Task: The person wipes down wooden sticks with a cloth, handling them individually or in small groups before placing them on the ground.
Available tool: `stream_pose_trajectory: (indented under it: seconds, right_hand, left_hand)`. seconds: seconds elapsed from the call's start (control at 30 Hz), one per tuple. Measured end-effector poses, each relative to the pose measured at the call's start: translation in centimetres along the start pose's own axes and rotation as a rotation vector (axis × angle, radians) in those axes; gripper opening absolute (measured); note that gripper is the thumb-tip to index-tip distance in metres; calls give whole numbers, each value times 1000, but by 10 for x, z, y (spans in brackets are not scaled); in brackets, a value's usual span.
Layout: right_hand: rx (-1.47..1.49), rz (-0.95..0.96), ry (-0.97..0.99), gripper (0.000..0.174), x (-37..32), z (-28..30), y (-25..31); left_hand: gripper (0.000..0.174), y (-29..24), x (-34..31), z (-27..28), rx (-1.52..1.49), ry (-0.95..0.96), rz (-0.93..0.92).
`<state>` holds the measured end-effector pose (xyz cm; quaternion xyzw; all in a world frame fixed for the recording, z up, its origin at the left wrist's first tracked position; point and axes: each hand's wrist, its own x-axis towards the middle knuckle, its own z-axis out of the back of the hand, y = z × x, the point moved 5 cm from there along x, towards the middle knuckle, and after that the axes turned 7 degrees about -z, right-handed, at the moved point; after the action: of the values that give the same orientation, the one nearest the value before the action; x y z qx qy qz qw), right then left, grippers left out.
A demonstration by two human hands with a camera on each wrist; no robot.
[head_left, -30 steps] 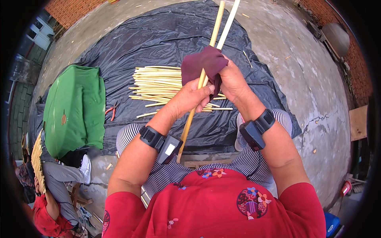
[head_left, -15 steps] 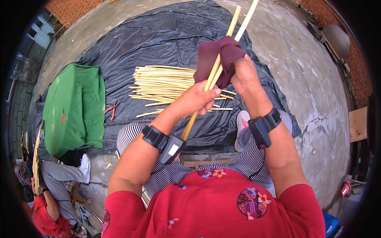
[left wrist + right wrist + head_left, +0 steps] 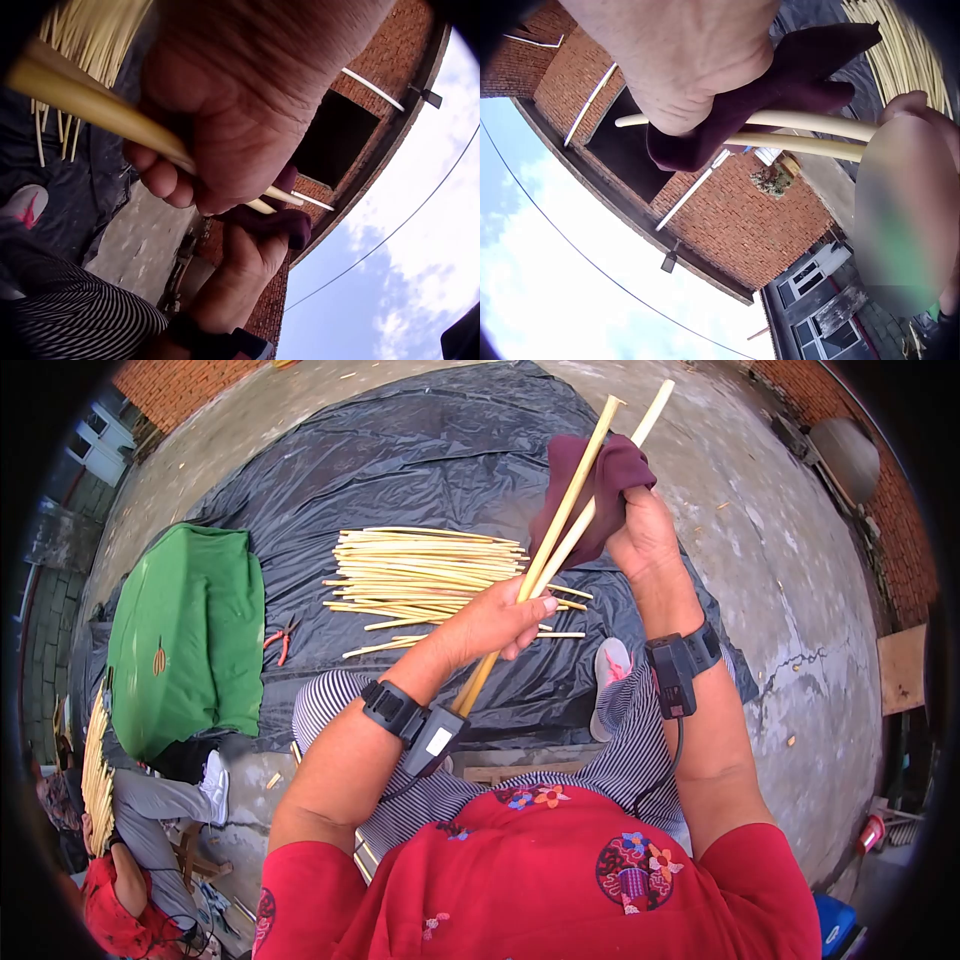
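Two pale peeled sticks [image 3: 566, 510] cross in a narrow V, and the left hand [image 3: 500, 618] grips them near the crossing. Higher up, the right hand [image 3: 645, 532] pinches a dark maroon cloth [image 3: 622, 472], which hangs behind one stick and around the other. In the left wrist view the fingers of the left hand [image 3: 225, 112] curl round the sticks [image 3: 97, 105]. The right wrist view has the right hand [image 3: 682, 60] holding the cloth [image 3: 780, 86] against one stick, whose tip pokes out past the hand.
A pile of similar sticks [image 3: 430, 570] lies on a black plastic sheet [image 3: 330, 480]. Red-handled pliers [image 3: 282, 643] lie beside a green cloth-covered heap [image 3: 185, 640]. At the lower left, another person [image 3: 120, 880] sits holding a bundle of slats.
The right hand and the cloth have moved up and right along the sticks, away from the left hand. The sticks have shifted right and lower, with the left hand still gripping them.
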<state>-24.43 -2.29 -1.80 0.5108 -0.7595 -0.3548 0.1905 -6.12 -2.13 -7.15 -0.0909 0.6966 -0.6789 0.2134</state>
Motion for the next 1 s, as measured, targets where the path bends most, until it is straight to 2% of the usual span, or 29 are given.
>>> stream_pose_trajectory:
  seconds: [0.17, 0.3, 0.37, 0.43, 0.47, 0.6, 0.87, 1.0]
  right_hand:
    - [-18, -55, 50, 29, -4, -5, -9]
    - [-94, -150, 149, 28, -10, -9, -18]
    - [-179, -136, 137, 28, -22, -21, -23]
    - [-220, -273, 202, 33, -32, -29, -36]
    - [-241, -285, 255, 39, -38, -35, -39]
    - [-216, -312, 368, 37, -42, -46, -39]
    - [-348, -294, 293, 37, -47, -45, -30]
    - [-366, -301, 335, 38, -51, -47, -29]
  left_hand:
    - [24, -4, -7, -2, -27, -15, 7]
    - [25, -3, -12, 2, -69, -8, -16]
    - [27, -7, -11, 7, -81, -25, -29]
    - [28, -8, -16, 11, -92, -55, -27]
    - [30, -11, -18, 13, -89, -65, -32]
    - [30, -22, -28, 15, -121, -55, -92]
    - [30, -24, -29, 12, -59, -76, -84]
    - [30, -28, -33, 9, -102, -61, -97]
